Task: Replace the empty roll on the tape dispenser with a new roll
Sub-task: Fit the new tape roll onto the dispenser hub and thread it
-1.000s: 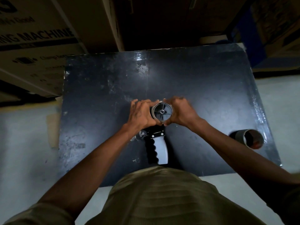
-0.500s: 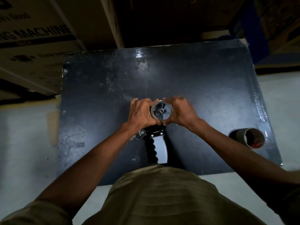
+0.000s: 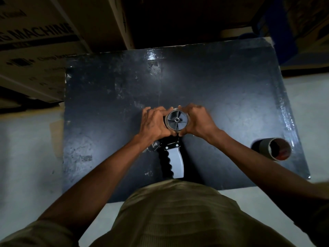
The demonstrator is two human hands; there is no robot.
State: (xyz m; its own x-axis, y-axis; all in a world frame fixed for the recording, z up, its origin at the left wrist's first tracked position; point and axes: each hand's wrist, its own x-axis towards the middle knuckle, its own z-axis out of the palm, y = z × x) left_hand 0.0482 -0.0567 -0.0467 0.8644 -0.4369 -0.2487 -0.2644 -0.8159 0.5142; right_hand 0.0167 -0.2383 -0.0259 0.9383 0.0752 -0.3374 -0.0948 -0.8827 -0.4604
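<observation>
A tape dispenser lies on the dark table [image 3: 222, 90], its grey handle [image 3: 175, 162] pointing toward me. Its grey spoked hub [image 3: 177, 120] faces up, with a thin roll ring around it. My left hand [image 3: 154, 123] curls round the roll's left side. My right hand [image 3: 197, 122] grips the right side, fingers wrapped over the far rim. A second roll, a brownish tube [image 3: 275, 148] with a dark inside, lies on its side near the table's right edge, apart from both hands.
Large cardboard boxes [image 3: 35, 50] stand behind and left of the table. Pale floor [image 3: 26, 157] surrounds the table on the left and right. My torso in an olive shirt [image 3: 178, 214] fills the bottom of the view.
Both hands stay clamped on the roll around the hub; only a slight shift of the view. Nothing else on the table has moved.
</observation>
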